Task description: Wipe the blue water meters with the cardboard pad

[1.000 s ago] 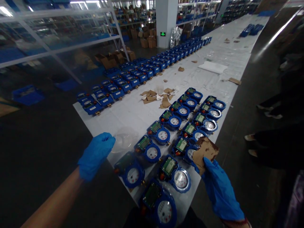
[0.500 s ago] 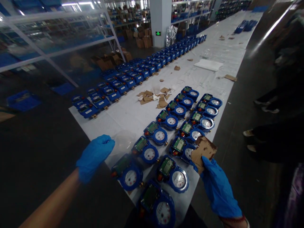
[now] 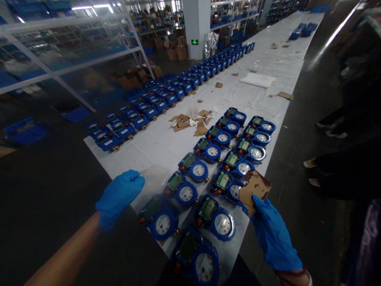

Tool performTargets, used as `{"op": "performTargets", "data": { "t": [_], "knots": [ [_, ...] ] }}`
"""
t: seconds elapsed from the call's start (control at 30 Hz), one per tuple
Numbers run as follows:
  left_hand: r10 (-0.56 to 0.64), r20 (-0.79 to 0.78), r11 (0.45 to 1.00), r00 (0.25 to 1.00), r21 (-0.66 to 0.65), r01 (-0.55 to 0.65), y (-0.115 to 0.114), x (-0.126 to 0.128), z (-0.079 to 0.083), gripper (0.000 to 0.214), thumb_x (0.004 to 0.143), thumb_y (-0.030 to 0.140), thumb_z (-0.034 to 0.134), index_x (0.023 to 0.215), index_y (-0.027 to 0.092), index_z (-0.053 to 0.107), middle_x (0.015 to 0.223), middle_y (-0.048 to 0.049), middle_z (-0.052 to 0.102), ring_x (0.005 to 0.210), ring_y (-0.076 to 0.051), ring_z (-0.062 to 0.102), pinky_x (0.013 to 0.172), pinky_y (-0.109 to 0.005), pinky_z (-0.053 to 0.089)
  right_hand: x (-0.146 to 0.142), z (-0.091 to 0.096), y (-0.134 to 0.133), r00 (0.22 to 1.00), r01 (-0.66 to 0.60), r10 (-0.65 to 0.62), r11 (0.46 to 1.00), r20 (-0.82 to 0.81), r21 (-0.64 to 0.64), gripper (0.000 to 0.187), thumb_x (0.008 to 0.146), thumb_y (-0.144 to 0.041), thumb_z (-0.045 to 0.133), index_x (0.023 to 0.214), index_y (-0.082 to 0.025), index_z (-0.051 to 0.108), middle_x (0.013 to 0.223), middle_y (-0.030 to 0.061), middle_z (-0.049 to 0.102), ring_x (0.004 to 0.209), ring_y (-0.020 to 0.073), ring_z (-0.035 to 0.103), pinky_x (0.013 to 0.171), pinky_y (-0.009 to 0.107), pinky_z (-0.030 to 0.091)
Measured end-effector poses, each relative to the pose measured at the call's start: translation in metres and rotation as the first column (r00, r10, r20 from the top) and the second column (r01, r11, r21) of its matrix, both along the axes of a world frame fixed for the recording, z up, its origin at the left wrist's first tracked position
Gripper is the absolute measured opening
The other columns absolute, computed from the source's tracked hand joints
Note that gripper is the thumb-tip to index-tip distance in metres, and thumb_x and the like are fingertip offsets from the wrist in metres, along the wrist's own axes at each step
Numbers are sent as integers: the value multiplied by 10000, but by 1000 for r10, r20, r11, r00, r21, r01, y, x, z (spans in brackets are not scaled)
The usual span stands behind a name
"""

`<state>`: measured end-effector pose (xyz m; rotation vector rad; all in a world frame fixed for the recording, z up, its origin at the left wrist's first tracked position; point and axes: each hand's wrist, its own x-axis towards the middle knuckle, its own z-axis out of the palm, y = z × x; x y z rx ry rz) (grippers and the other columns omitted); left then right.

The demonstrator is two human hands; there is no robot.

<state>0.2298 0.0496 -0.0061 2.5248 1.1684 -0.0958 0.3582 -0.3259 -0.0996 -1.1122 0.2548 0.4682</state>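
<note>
1. The cardboard piece [image 3: 256,186] is my first worry: it has dark stains, and if they are wet, a dip of the wrist could smear the meter beneath its left edge [image 3: 224,183]. I can't tell from here whether the two touch.
2. Its edge looks ragged, so I judge a careless sweep could also scrape a dial or catch an exposed display.
3. That piece lies in the right hand [image 3: 271,228], jutting up and away beyond the fingertips; the hand is closed around its near corner, thumb on the face towards me.
4. The left hand [image 3: 119,195] is well apart from it, across the front meters, with its fingers curled in. Clear plastic [image 3: 156,178] shows just beside them (glare and blur defeat me; I can't tell whether it is gripped). If it is loose, a bump could tip it.
5. The nearest meter [image 3: 196,254] sits at the near end of the table [image 3: 143,149], where leaning in might knock it.
</note>
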Motion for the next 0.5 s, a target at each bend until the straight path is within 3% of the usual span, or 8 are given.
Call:
{"op": "performTargets", "data": {
  "t": [0.07,0.2,0.27,0.4,0.5],
  "knots": [
    [-25,-12,1000,1000,4,25,0,1,0,211,794,328,466,610,225,474,597,20,483,622,-180,479,578,-315,334,0,3,0,1000,-11,11,1000,-1,14,234,851,-447,708,1047,-322,719,1069,2,788,907,257,760,819,414,664],
    [-43,-37,999,998,9,43,1,3,-2,206,799,334,454,627,224,482,617,15,493,634,-183,486,590,-319,346,2,11,2,1000,11,-11,1000,5,-5,142,805,-441,746,874,-318,727,990,-15,799,846,217,761,716,307,664],
    [-42,-50,999,998,10,42,2,4,-3,205,804,345,450,642,225,487,632,12,504,641,-185,492,593,-320,351,3,13,2,1000,13,-14,1000,-6,-18,152,797,-457,746,817,-309,716,973,-15,798,863,221,759,733,311,660],
    [-52,-97,998,994,33,56,4,7,-5,190,793,338,440,651,225,496,659,-1,524,661,-194,512,614,-324,368,4,9,2,996,42,-44,999,-74,-22,263,728,-463,805,914,-294,728,983,-2,798,915,262,754,771,372,663],
    [-39,-119,998,992,39,44,4,8,-6,190,790,349,432,661,229,501,673,-7,529,671,-201,518,608,-327,367,4,13,2,992,90,-93,995,-86,-35,268,656,-420,854,865,-293,745,948,-10,801,860,228,754,719,293,656]
  ]
}}
